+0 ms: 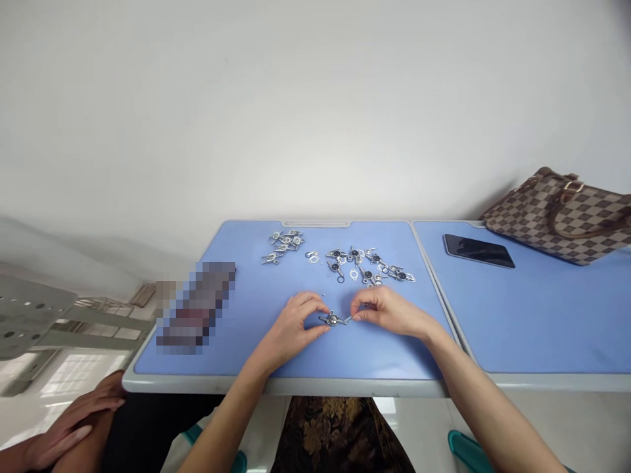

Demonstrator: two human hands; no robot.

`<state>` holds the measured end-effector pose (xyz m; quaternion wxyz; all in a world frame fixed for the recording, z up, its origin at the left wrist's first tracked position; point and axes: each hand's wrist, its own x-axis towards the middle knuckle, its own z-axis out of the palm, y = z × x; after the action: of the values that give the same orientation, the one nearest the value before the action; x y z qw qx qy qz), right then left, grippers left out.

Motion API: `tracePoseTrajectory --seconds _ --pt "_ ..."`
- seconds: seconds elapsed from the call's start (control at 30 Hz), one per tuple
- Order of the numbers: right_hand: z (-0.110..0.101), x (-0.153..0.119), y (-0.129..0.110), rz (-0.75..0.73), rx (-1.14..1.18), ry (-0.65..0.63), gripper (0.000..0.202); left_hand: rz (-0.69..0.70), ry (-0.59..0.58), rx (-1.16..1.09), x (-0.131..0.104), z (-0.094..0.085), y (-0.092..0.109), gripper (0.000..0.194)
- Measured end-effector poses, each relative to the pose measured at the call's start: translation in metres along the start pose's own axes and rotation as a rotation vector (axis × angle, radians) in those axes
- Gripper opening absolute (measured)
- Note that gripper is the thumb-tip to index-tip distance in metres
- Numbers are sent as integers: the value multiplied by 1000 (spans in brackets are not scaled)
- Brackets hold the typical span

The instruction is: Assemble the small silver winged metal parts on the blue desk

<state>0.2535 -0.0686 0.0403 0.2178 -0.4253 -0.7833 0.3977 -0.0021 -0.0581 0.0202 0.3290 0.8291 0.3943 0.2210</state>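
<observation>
My left hand (299, 320) steadies a small metal fitting (333, 320) on the blue table, thumb and fingertips closed about its left side. The fitting has a round open middle and thin arms at its sides. Just right of it, my right hand (382, 310) pinches a small, thin metal piece (349, 319) whose kind I cannot make out; it points toward the fitting's right arm. Beyond my hands lie several similar metal fittings with black round middles (367, 274), mixed with flat oval plates (353, 274) and a dark ring (340, 279).
At the back left is a cluster of metal fittings (286, 243). A pixelated object (197, 305) covers the table's left side. On the adjoining table (552, 322) lie a phone (479, 251) and a checkered handbag (557, 217). Another person's hands (73, 420) rest at the lower left.
</observation>
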Motion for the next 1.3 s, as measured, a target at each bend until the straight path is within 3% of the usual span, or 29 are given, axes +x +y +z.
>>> tracePoseTrajectory --seconds 0.13,0.6,0.9,1.03,1.3 --pt "3 3 -2 -51 -17 -44 12 25 -44 52 3 4 4 11" --pt "14 11 -4 19 -61 -25 15 77 -84 116 7 6 3 7" --pt "23 16 -9 153 -13 100 10 83 -55 145 6 7 5 13" --pt "17 13 -8 163 -32 146 11 110 -36 206 4 9 8 18" --pt "6 1 -18 166 -299 -89 10 188 16 319 5 15 16 9"
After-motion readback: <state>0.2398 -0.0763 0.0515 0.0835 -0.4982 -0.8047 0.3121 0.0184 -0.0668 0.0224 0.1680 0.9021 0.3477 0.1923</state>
